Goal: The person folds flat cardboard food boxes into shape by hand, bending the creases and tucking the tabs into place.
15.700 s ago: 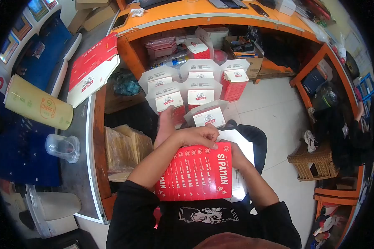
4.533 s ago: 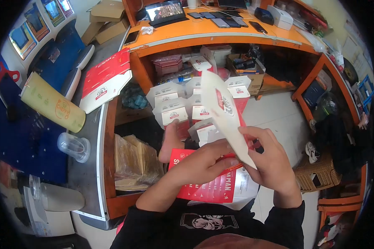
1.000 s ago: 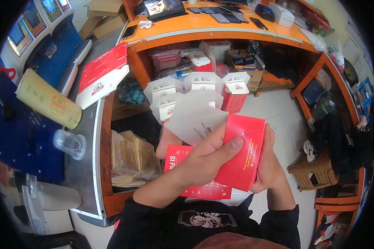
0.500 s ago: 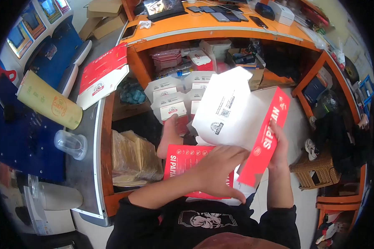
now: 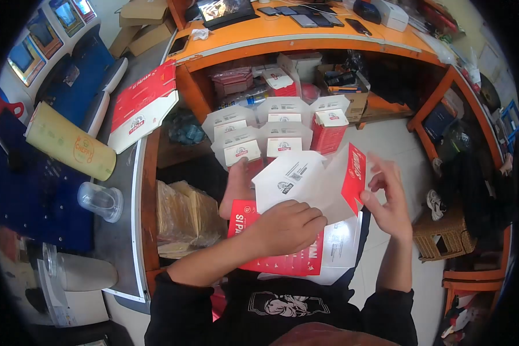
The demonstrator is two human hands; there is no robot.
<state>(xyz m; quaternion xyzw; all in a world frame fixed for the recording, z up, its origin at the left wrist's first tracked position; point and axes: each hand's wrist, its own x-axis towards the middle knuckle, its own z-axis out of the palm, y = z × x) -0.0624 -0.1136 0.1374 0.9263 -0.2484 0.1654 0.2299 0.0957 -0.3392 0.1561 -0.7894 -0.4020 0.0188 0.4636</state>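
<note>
A red-and-white cardboard food box (image 5: 314,181), partly folded, lies over my lap with its white inside up and one red flap raised at the right. My left hand (image 5: 285,228) is closed on its near edge, fingers curled in. Just right of the raised flap, my right hand (image 5: 389,199) is open with curved fingers apart; its thumb is close to the flap, and I cannot tell whether they touch. Beneath are flat red box sheets (image 5: 277,259) printed with white lettering, partly hidden by my left forearm.
Stacks of folded boxes (image 5: 285,144) stand on the floor ahead, beside my bare foot (image 5: 236,181). More flat sheets (image 5: 144,104) lie on the left counter, near a paper cup (image 5: 69,141) and a clear plastic cup (image 5: 101,200). A wicker stool (image 5: 441,239) is at right.
The raised box has come down and to the left, and its red flap now stands folded. My right hand has let go of the red side; my left hand has closed on the near edge.
</note>
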